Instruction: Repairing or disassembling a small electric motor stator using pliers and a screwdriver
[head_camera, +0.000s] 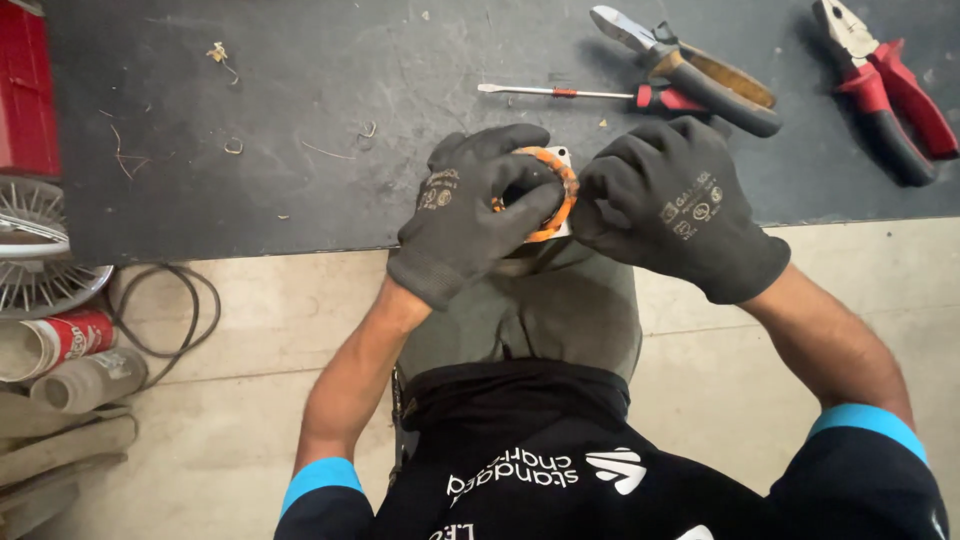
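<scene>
Facing up — orange coil ring (556, 196) between both gloved hands' fingers (520, 205).

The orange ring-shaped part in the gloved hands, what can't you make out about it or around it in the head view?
- Orange ring-shaped part: mostly covered by the left hand and right hand; its full shape is hidden.
- Pale plate behind it: only a corner shows.
- Metal wire wheel-like object: cut off by the left edge.
- Red box: cut off by the top-left corner.
</scene>
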